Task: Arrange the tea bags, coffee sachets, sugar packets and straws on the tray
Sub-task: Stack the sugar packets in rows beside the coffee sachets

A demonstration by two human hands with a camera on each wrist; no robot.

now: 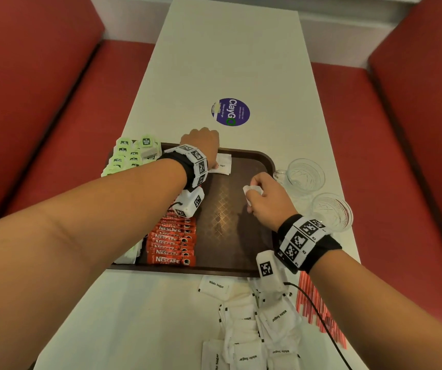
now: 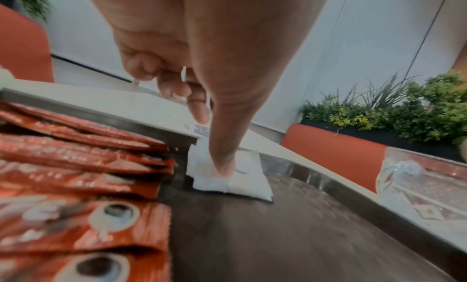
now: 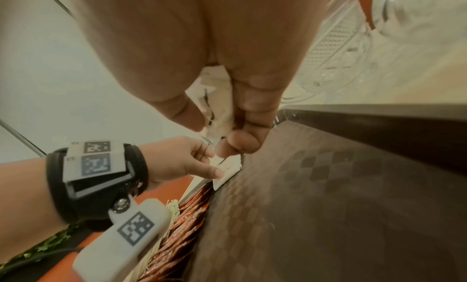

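Note:
A brown tray (image 1: pixel 222 209) lies on the white table. Green tea bags (image 1: pixel 129 156) are heaped at its far left. Red coffee sachets (image 1: pixel 173 241) run in an overlapping column down its left side. One white sugar packet (image 1: pixel 224 162) lies flat at the tray's far rim. My left hand (image 1: pixel 206 148) presses it down with a straight thumb (image 2: pixel 222 162), the other fingers curled clear of it. Over the tray's right part, my right hand (image 1: pixel 265 198) pinches a few sugar packets (image 1: pixel 250 190) between thumb and fingers (image 3: pixel 247 126).
A loose pile of sugar packets (image 1: pixel 257 324) covers the table in front of the tray, with red straws (image 1: pixel 313 303) at its right. Two empty glass cups (image 1: pixel 305 174) (image 1: pixel 332 212) stand just right of the tray. A purple sticker (image 1: pixel 230 112) lies beyond. Red benches flank the table.

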